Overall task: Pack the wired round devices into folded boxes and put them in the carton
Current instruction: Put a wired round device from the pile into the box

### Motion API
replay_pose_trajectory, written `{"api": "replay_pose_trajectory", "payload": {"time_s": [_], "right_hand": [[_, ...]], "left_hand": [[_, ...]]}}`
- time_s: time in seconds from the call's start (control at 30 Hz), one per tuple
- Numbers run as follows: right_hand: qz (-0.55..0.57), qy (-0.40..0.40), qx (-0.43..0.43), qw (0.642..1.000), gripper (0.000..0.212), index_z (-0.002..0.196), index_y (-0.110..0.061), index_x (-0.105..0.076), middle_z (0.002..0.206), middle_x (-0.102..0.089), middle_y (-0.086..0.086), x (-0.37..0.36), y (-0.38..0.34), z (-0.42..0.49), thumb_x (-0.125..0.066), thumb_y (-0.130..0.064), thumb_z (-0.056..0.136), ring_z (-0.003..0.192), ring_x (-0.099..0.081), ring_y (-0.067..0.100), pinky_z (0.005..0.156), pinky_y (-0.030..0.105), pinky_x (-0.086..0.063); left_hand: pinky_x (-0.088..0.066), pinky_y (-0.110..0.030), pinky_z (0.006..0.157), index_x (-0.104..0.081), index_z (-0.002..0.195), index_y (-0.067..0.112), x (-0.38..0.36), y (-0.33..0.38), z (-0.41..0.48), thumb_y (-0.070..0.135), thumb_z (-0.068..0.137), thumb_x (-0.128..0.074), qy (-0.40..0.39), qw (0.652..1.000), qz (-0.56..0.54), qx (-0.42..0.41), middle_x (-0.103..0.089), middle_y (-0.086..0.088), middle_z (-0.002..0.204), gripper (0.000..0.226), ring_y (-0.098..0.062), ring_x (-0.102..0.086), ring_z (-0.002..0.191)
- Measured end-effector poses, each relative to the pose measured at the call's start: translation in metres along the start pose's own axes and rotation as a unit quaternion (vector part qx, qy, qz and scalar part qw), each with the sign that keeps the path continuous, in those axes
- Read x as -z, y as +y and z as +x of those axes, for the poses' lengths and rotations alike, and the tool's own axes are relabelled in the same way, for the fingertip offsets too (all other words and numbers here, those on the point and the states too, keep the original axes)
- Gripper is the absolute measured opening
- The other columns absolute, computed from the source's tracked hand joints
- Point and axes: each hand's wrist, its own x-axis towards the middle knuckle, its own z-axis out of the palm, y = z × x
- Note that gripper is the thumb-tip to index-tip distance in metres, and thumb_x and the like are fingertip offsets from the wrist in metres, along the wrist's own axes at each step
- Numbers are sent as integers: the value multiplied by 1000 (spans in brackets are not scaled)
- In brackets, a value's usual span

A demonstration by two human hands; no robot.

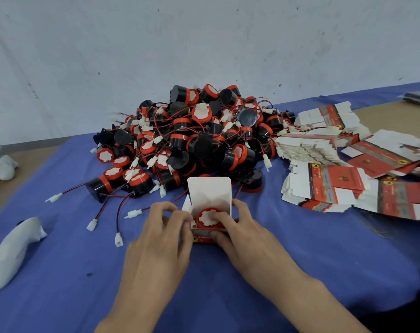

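The left hand [165,227] is pinching the left wall of a folded box [209,188], and the right hand [237,227] is gripping its front and right side, one fingertip pressing the round device [210,217] inside. The device is showing a red rim around a white toothed face, and the box's white lid is standing open. The box is sitting on the blue cloth [300,260], toward the desk's near edge. Just behind it a pile of devices [194,135], black and red with red wires, is lying. Flat boxes [336,183] are spreading toward the right edge, and a white bundle [12,251] is lying near the left.

I count one left hand [161,236], one right hand [242,233], one open box [209,191], one device [209,218] inside, heap of devices [199,135] uncountable, many flat boxes [336,183]
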Motion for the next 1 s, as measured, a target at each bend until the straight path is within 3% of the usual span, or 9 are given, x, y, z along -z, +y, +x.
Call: {"api": "replay_pose_trajectory", "payload": {"time_s": [0.13, 0.3, 0.53, 0.77, 1.0], "right_hand": [[5, -7, 5, 1000, 44, 149, -38, -31, 154, -11, -8, 2, 2, 0, -35, -49, 107, 112, -58, 16, 82, 31, -55], [11, -6, 12, 1000, 42, 147, -38, -32, 154, -12, -9, 2, 3, 0, -35, -49, 106, 111, -57, 14, 81, 29, -54], [7, -8, 11, 1000, 43, 148, -38, -33, 154, -13, -8, 2, 3, 0, -35, -49, 106, 108, -59, 14, 81, 29, -55], [6, -15, 12, 1000, 44, 148, -41, -32, 155, -13, -8, 3, 4, 0, -34, -52, 105, 109, -59, 14, 82, 32, -56], [11, -8, 17, 1000, 46, 149, -41, -31, 156, -11, -9, 1, 5, 1, -34, -51, 105, 112, -59, 13, 84, 32, -55]], "left_hand": [[-39, -25, 32, -65, 107, 30, -1, -6, -6, 39, 96, -43, -69, 997, 22, -4, -54, 8, 109, 26, -9, -57, 68], [-33, -19, 37, -62, 109, 34, -4, -6, -7, 42, 97, -45, -79, 996, 25, -12, -56, 10, 107, 22, -8, -58, 67], [-48, -33, 43, -57, 101, 42, -9, -4, -5, 50, 102, -38, -80, 996, 32, 19, -55, 13, 74, 21, -8, -55, 63], [-51, -30, 51, -55, 101, 45, -9, -5, -6, 59, 92, -44, -106, 994, 2, 33, -60, 22, 88, 21, -2, -59, 73], [-46, -24, 52, -50, 99, 45, -7, -3, -1, 68, 89, -31, -140, 988, 20, 57, -59, 18, 76, 32, -4, -59, 72]]}}
